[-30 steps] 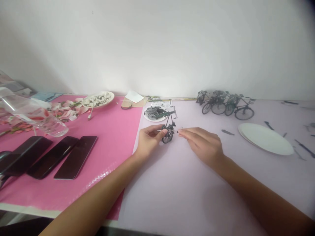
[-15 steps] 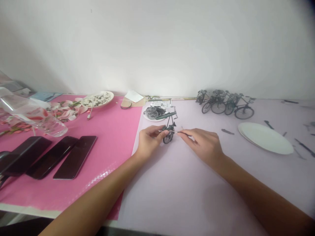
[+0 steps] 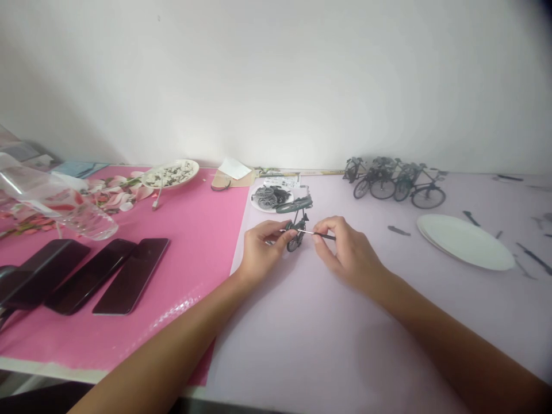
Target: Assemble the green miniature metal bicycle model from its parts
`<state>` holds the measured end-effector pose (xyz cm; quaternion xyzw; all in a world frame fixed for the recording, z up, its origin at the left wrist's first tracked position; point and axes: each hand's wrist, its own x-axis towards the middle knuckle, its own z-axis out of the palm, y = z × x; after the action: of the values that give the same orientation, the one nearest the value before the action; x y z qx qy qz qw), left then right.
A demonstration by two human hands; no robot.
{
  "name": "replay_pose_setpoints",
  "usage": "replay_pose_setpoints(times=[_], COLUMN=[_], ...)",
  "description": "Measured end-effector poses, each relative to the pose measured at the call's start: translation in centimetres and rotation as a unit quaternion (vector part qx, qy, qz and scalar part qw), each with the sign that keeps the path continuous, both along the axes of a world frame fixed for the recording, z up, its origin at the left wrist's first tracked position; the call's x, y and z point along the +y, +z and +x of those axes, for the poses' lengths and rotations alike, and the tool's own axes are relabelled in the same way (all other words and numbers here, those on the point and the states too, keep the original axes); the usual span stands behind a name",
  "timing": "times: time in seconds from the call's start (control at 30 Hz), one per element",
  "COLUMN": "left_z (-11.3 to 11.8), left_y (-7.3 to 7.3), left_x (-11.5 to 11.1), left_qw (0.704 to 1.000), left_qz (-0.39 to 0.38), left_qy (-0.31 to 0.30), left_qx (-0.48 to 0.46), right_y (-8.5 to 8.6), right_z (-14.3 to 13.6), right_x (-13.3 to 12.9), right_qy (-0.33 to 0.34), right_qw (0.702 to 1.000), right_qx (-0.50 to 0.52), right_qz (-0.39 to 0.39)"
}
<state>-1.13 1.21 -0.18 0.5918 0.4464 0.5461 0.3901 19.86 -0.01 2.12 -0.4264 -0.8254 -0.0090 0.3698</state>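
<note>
A small dark green model bicycle (image 3: 297,217) is tipped on end over the pale lilac sheet. My left hand (image 3: 265,244) pinches it near its lower wheel, and the fingers cover part of the frame. In my right hand (image 3: 347,247) is a thin screwdriver (image 3: 323,235) with a black handle, gripped between thumb and fingers. Its metal shaft points left and reaches the bicycle close to my left fingertips. Exactly where the tip meets the bicycle is hidden. Just behind, a white plate (image 3: 255,202) carries loose wheels and dark parts (image 3: 271,196).
Several finished-looking model bicycles (image 3: 394,179) stand by the wall. White oval plates (image 3: 466,242) lie at right among scattered dark parts (image 3: 535,259). On the pink sheet are phones (image 3: 131,276), a clear plastic bottle (image 3: 64,201) and a plate of pale pieces (image 3: 170,173).
My right fingers have shifted their grip, rising and curling so more of the black handle shows. The bicycle's upper part has turned slightly. My left hand stays almost in place.
</note>
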Motion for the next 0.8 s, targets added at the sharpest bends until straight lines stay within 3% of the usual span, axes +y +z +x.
replay_pose_setpoints(times=[0.17,0.43,0.6,0.8], left_z=[-0.23,-0.28,-0.29,-0.25], left_y=[0.15,-0.03,-0.02,-0.07], left_x=[0.23,0.24,0.15,0.18], left_qw=[1.0,0.999,0.999,0.999], left_qz=[0.015,0.024,0.038,0.034], left_qy=[0.006,0.005,0.011,0.004], left_qx=[0.01,0.021,0.02,0.029], right_y=[-0.87,-0.43,-0.54,-0.13], right_z=[0.13,-0.33,-0.51,-0.49], right_x=[0.42,0.08,0.12,-0.28], right_qy=[0.023,-0.049,-0.037,-0.012], right_qw=[0.999,0.998,0.997,1.0], right_qx=[0.013,-0.026,-0.044,-0.006], right_qz=[-0.022,0.015,0.043,-0.028])
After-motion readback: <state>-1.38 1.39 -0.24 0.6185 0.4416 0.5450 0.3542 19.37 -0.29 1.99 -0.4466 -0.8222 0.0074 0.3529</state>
